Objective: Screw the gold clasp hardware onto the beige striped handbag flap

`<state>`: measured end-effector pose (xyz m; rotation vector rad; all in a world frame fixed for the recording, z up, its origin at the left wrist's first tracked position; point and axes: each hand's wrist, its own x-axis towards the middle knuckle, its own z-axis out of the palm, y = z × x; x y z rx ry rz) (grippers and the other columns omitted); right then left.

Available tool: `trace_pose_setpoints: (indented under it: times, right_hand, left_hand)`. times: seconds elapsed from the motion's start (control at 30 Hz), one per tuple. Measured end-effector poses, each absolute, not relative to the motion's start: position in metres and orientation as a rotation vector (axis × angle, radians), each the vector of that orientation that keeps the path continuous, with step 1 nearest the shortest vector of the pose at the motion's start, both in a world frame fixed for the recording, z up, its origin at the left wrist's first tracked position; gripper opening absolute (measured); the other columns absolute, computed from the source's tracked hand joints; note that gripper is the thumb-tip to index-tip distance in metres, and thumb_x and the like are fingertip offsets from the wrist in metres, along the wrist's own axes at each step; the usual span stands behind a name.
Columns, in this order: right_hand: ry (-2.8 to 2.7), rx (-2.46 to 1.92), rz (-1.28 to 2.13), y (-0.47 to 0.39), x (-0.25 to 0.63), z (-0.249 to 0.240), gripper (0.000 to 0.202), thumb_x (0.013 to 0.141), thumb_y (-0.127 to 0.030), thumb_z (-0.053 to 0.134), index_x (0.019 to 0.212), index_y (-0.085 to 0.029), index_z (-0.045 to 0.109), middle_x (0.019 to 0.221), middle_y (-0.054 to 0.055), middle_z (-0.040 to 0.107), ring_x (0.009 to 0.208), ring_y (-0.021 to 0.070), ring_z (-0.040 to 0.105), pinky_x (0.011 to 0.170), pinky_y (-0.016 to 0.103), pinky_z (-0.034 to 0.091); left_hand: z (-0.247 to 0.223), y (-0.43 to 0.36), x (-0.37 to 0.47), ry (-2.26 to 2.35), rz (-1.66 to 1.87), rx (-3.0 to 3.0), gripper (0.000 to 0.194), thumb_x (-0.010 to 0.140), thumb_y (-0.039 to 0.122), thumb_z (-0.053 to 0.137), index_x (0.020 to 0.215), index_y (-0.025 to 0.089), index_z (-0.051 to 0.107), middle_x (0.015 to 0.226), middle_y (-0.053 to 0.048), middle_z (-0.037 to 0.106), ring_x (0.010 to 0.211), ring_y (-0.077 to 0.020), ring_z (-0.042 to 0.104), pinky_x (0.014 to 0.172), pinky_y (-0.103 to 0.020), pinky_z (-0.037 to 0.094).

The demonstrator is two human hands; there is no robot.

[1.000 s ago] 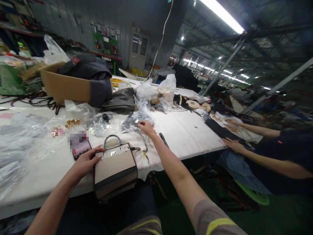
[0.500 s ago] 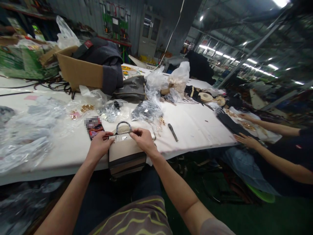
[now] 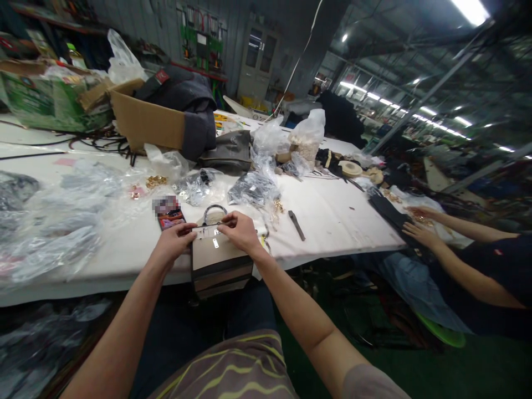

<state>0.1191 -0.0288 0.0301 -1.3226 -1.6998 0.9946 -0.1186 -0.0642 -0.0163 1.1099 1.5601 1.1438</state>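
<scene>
A beige and black handbag [image 3: 222, 259] leans at the table's front edge, above my lap. Its curved handle [image 3: 214, 208], wrapped in patterned cloth, stands up behind the top edge. Small shiny metal plates [image 3: 215, 243] show on the beige flap. My left hand [image 3: 172, 243] is closed, thumb and fingers pinching the bag's upper left corner. At the top edge, near the metal plates, the fingers of my right hand [image 3: 241, 235] are pinched together; what lies between their tips is too small to make out. Just behind my left hand lies a phone [image 3: 171, 220] with a lit screen.
A dark flat tool [image 3: 296, 225] lies right of the bag on the white table [image 3: 332, 221]. Behind are gold metal fittings [image 3: 157, 181], plastic bags [image 3: 253, 188] and a cardboard box [image 3: 149, 124]. At right, a co-worker's hands [image 3: 421, 233] rest near black material.
The view has shifted slightly. My right fingers have drawn up and pinched closer together at the bag's top edge, and a metal plate shows lower on the flap. The left hand keeps its grip.
</scene>
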Motion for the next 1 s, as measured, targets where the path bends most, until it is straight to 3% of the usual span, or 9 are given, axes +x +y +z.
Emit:
trace_pose_setpoints:
  times: [0.07,0.17,0.27,0.33,0.4,0.57,1.0]
  right_hand:
    - [-1.825,-1.244,0.925,-0.028,0.111,0.026,0.024,0.092,-0.015,0.081,0.116,-0.022,0.080,0.093,-0.002,0.083,0.084,0.0182,0.076,0.086,0.030,0.059]
    - [-2.159,-1.074,0.704,-0.028,0.102,0.020,0.023,0.101,-0.007,0.067,0.109,-0.022,0.083,0.109,0.004,0.084,0.104,0.0217,0.076,0.101,0.035,0.058]
    - [-2.422,-0.957,0.471,-0.027,0.096,0.013,0.018,0.105,-0.016,0.073,0.118,-0.019,0.085,0.122,0.012,0.081,0.121,0.0279,0.069,0.110,0.042,0.056]
    - [-2.513,-0.914,0.381,-0.023,0.092,0.009,0.022,0.105,-0.028,0.081,0.125,-0.018,0.084,0.121,0.013,0.078,0.121,0.0293,0.066,0.109,0.043,0.056]
    - [-2.571,-0.880,0.322,-0.019,0.089,0.006,0.021,0.105,-0.032,0.083,0.120,-0.018,0.084,0.117,0.013,0.075,0.118,0.0286,0.064,0.106,0.042,0.056]
    - [-2.650,-0.807,0.220,-0.013,0.081,0.004,0.012,0.110,-0.026,0.076,0.107,-0.016,0.081,0.115,0.013,0.074,0.115,0.0277,0.064,0.103,0.041,0.054]
    - [-2.731,-0.842,0.090,-0.022,0.078,0.017,0.013,0.112,-0.027,0.069,0.110,-0.015,0.075,0.118,0.015,0.073,0.114,0.0284,0.064,0.102,0.040,0.054]
  left_hand:
    - [-0.020,-0.064,-0.118,1.532,1.167,1.069,0.061,0.062,0.050,0.090,0.112,0.015,0.086,0.111,-0.015,0.086,0.105,-0.0323,0.078,0.091,-0.042,0.064]
    - [-0.025,-0.060,-0.117,1.543,1.197,1.076,0.051,0.063,0.043,0.091,0.105,0.015,0.086,0.105,-0.013,0.086,0.099,-0.0313,0.078,0.086,-0.040,0.064]
    - [-0.024,-0.057,-0.115,1.620,1.175,1.155,0.039,0.069,0.036,0.084,0.102,0.014,0.086,0.093,-0.012,0.084,0.089,-0.0292,0.077,0.084,-0.041,0.062]
    - [-0.021,-0.058,-0.113,1.694,1.133,1.229,0.033,0.076,0.030,0.079,0.103,0.013,0.086,0.091,-0.012,0.083,0.086,-0.0281,0.076,0.087,-0.041,0.062]
    - [-0.018,-0.059,-0.109,1.768,1.100,1.274,0.031,0.082,0.024,0.074,0.107,0.011,0.085,0.099,-0.014,0.085,0.088,-0.0273,0.077,0.090,-0.041,0.061]
    - [-0.014,-0.060,-0.103,1.961,1.037,1.364,0.026,0.088,0.018,0.072,0.110,0.011,0.083,0.114,-0.017,0.085,0.096,-0.0271,0.076,0.094,-0.038,0.058]
    - [-0.017,-0.063,-0.104,1.866,1.058,1.355,0.019,0.092,0.018,0.071,0.106,0.011,0.082,0.102,-0.014,0.084,0.088,-0.0256,0.076,0.086,-0.037,0.058]
